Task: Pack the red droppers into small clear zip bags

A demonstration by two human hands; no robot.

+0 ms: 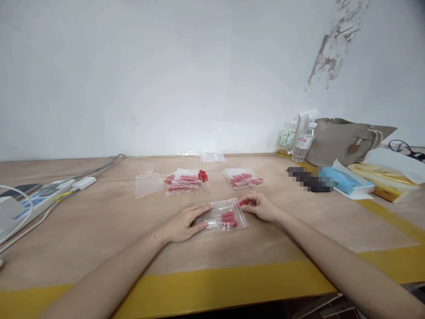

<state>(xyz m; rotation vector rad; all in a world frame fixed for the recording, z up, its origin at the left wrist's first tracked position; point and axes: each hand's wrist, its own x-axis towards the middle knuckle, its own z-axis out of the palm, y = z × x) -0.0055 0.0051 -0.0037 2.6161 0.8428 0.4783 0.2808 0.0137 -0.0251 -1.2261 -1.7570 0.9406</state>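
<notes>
A clear zip bag point(219, 212) with several red-capped droppers inside lies on the wooden table point(99, 230) in front of me. My left hand point(184, 223) rests flat on the bag's left end, fingers stretched out. My right hand point(260, 205) pinches a red-capped dropper point(243, 203) at the bag's right, open end. Loose red-capped droppers point(204, 178) lie further back, between two filled bags point(181, 181) point(245, 178). An empty clear bag point(148, 183) lies to the left of them.
More empty bags point(207, 156) lie by the wall. A power strip with cables point(49, 195) sits at the left. At the right stand bottles point(303, 142), a beige handbag point(345, 140), and blue point(348, 182) and yellow point(385, 182) packets. Yellow tape point(215, 288) marks the table's front edge.
</notes>
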